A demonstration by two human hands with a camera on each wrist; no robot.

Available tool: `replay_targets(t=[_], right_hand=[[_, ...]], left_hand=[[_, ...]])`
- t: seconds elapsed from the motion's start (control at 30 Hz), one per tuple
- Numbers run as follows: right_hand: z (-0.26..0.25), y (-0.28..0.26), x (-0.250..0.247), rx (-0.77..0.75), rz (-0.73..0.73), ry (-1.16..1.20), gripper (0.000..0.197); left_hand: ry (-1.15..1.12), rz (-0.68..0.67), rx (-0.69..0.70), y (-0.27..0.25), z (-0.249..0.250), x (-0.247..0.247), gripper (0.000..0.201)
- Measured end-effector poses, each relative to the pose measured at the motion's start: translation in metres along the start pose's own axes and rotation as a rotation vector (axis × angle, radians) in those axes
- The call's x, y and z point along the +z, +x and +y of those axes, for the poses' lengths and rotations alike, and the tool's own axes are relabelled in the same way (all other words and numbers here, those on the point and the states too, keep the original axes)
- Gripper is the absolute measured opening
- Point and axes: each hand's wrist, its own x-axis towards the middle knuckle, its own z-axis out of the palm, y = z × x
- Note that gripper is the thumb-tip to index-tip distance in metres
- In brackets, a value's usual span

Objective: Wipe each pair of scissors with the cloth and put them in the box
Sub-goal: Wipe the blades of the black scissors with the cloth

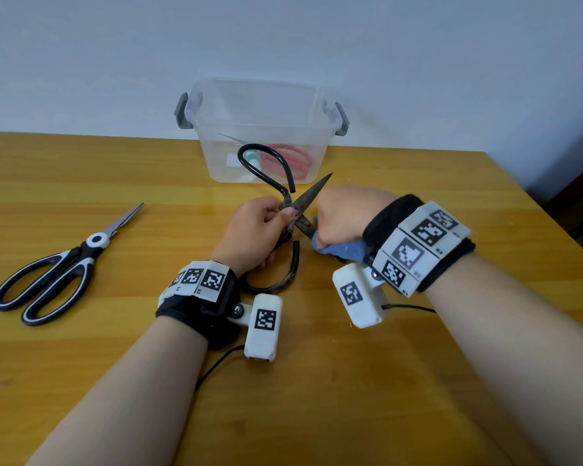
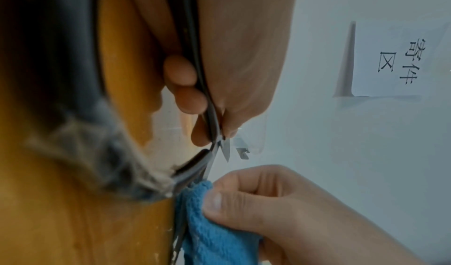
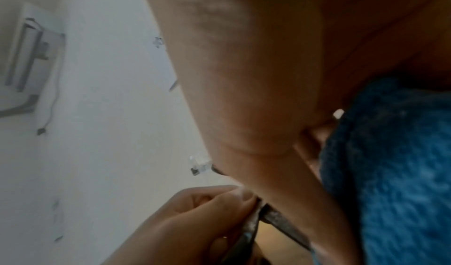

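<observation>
**Old iron scissors held open, one blade wrapped in blue cloth**

Furthest left of the clear plastic storage box with grey handles (image 1: 216, 156), a pair of black-and-white-handled steel scissors (image 1: 53, 274) is lying closed on the yellow wooden table (image 1: 350, 381), well apart from the hands.

In front of the box, the left hand (image 1: 253, 232) is gripping the dark iron scissors with large looped handles (image 1: 285, 203) near their pivot, thumb and fingers curled round the metal. The blades are standing apart: one is pointing up toward the box, the other is running down to the right. One handle loop is rising in front of the box's near wall; the other is curving beside the left wrist.

Just right of that, the right hand (image 1: 342, 215) is closing its fingers around the fuzzy blue cloth (image 1: 345, 248), pinching it over the lower blade.

Inside the box, red-handled scissors (image 1: 288, 161) are lying on the bottom, with a teal-and-white item beside them that is too unclear to name.

The left wrist view is showing what the head view hides: the right thumb pressing the cloth (image 2: 207, 228) against the blade. The right wrist view is giving mostly palm and cloth (image 3: 390, 172), with the rusty blade (image 3: 283, 226) passing under the palm.
</observation>
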Motion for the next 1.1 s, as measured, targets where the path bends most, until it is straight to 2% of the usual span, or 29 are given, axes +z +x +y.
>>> replay_targets(t=[0.1,0.17,0.27,0.43,0.6,0.7,0.77,0.8,0.97,1.1], right_hand=[[-0.004,0.001,-0.002,-0.09,0.126,0.189,0.022],[-0.005,0.002,-0.002,-0.103,0.141,0.262,0.021],[-0.002,0.002,0.0,-0.081,0.091,0.245,0.028],[0.006,0.001,0.001,0.011,-0.054,0.032,0.034],[0.004,-0.006,0.002,-0.026,-0.153,-0.069,0.03],[0.003,-0.006,-0.009,-0.107,0.021,0.096,0.021],[-0.002,-0.001,-0.014,-0.14,0.184,0.218,0.021],[-0.003,0.002,-0.013,-0.148,0.208,0.237,0.022],[0.007,0.012,0.007,-0.12,0.108,0.261,0.025],[0.017,0.01,0.011,-0.069,-0.014,0.105,0.033]], left_hand=[[-0.004,0.004,0.006,0.0,0.0,-0.001,0.035],[-0.003,0.004,-0.002,0.0,0.0,-0.002,0.036],[0.01,-0.005,-0.01,0.0,0.0,-0.001,0.037],[0.022,-0.029,-0.02,0.0,0.001,0.001,0.035],[0.027,-0.018,-0.022,0.0,0.001,0.001,0.035],[0.026,-0.017,-0.012,0.0,0.001,0.001,0.036],[0.017,-0.004,-0.02,0.001,0.0,0.0,0.037],[0.013,0.003,-0.026,0.001,-0.001,0.0,0.037],[0.028,0.009,-0.051,0.002,-0.003,0.001,0.039],[0.012,0.002,-0.051,0.005,-0.006,0.001,0.036]])
